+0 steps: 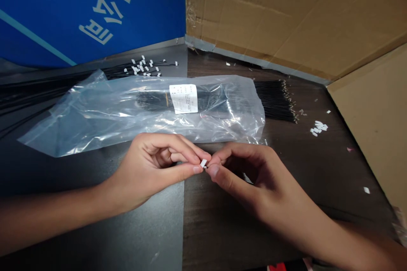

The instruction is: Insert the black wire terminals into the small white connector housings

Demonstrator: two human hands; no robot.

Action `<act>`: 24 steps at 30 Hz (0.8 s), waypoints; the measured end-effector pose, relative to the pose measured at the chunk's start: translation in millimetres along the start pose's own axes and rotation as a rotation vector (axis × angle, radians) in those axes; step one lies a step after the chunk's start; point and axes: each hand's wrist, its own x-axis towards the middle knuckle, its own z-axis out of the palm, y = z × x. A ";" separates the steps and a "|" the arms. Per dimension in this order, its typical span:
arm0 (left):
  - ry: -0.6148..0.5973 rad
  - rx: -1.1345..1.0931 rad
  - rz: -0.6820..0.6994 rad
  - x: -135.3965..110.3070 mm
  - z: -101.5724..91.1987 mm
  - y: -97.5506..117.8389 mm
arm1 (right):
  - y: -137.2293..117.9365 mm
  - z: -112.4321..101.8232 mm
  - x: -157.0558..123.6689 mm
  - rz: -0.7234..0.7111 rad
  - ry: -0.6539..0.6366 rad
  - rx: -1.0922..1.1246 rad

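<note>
Between the fingertips of my left hand [162, 161] is a small white connector housing [204, 163], pinched by thumb and forefinger. My right hand [251, 173] meets it from the right, its thumb and forefinger closed on a black wire [206, 167]. Only a short dark bit of that wire shows, right at the housing; whether its tip sits inside cannot be made out. Just beyond both hands lies a clear plastic bag [149, 131] with a white label [183, 98]. A bundle of black wires [275, 99] sticks out of its right end, with metal-tipped ends.
White connectors on black wires [143, 67] lie at the back left. A small heap of loose white housings [319, 128] is on the right, with a single housing [366, 190] nearer. A blue panel [152, 4] and cardboard walls [286, 17] enclose the back.
</note>
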 end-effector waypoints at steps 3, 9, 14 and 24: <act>0.001 -0.001 -0.002 0.3 0.1 0.1 | -0.1 -1.0 0.6 0.005 -0.011 0.002; -0.003 0.012 -0.018 0.6 -0.8 -2.0 | 0.9 -1.1 -0.4 -0.006 -0.002 -0.003; 0.002 0.039 -0.001 1.2 -0.1 -1.4 | 3.8 1.4 -2.0 0.003 0.020 -0.028; 0.078 0.236 0.116 -4.2 8.1 3.2 | 4.6 2.0 -1.9 0.052 0.010 -0.021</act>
